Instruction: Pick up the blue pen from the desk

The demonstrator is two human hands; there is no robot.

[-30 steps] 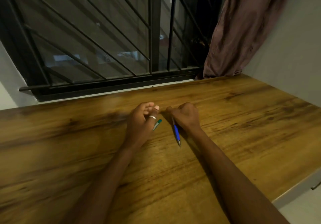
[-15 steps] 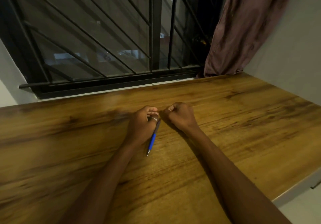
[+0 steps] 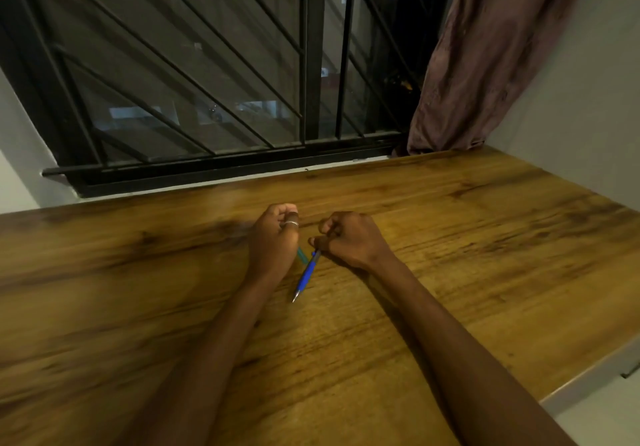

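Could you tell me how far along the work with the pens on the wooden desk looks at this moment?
Nothing looks finished. In hand: the right hand pinches the top end of the blue pen, tip towards the camera over the desk; the left hand is curled around a green pen, mostly hidden. No paper shows.

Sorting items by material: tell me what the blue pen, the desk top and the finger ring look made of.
Blue pen: likely glossy plastic barrel, metal-looking silver tip. Desk top: wood or wood-look laminate, satin, dark grain streaks. Ring on left hand: probably metal, silvery shine.
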